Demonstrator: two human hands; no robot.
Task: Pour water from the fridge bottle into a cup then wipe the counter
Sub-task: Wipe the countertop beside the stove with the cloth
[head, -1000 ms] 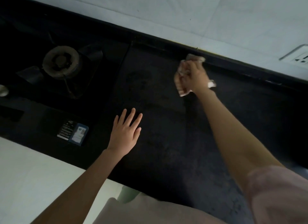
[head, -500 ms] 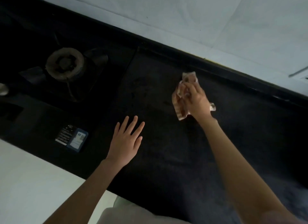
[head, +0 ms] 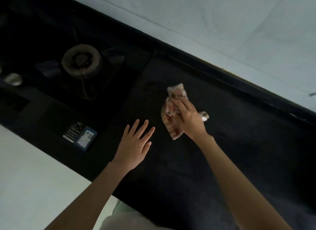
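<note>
Wiping is judged underway: a cloth (head: 172, 110), at the counter's (head: 239, 144) centre, is gripped under curled right hand (head: 189, 117) fingers, while the left hand (head: 135, 144), at 7 o'clock, is laid flat, fingers spread, seemingly for support.

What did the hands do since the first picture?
The right hand slid the cloth from the back edge of the counter toward the person, gripping it throughout. The left hand stayed flat and open on the counter. The burner did not move.
</note>
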